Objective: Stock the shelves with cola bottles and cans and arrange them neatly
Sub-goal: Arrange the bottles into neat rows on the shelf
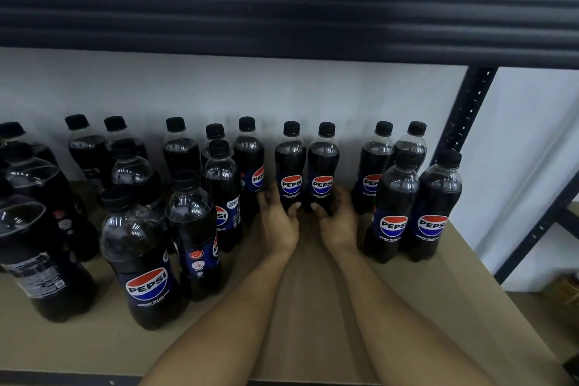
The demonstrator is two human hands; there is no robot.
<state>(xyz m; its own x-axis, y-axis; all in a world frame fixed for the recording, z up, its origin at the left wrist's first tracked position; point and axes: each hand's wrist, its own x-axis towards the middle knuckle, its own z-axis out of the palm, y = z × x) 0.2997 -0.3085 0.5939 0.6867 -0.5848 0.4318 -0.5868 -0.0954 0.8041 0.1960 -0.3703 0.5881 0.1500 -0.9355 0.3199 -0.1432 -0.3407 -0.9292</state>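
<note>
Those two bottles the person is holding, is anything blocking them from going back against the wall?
Nothing visible does. The left hand and right hand hold two dark plastic Pepsi bottles in a gap in the back row, near the white wall. The spot directly behind them is hidden.

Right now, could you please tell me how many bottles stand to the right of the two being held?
4, clustered right of the right hand: back-left bottle, back-right bottle, front-left bottle, front-right bottle. None seems hidden behind them.
</note>
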